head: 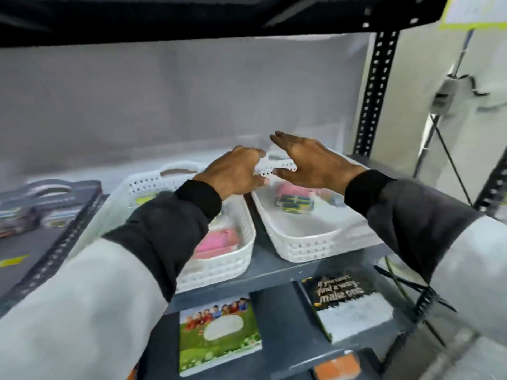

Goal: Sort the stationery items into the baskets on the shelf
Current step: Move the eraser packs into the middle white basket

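Two white perforated baskets stand side by side on the grey shelf (pixel 270 270). The left basket (pixel 227 259) holds pink items; the right basket (pixel 310 244) holds a pink item and a dark green-and-yellow pack. My left hand (pixel 236 171) curls over the far left rim of the right basket, though a firm grip on it is unclear. My right hand (pixel 312 160) hovers flat over the same basket's far end, fingers spread, holding nothing. On the shelf below lie a green notebook (pixel 219 335) with a children picture and a black notebook (pixel 348 305) with white lettering.
A dark grey basket (pixel 52 193) with items sits at the far left. A black perforated upright post (pixel 375 91) stands at the right rear. An orange item (pixel 337 366) shows at the bottom. The upper shelf (pixel 192 17) hangs close overhead.
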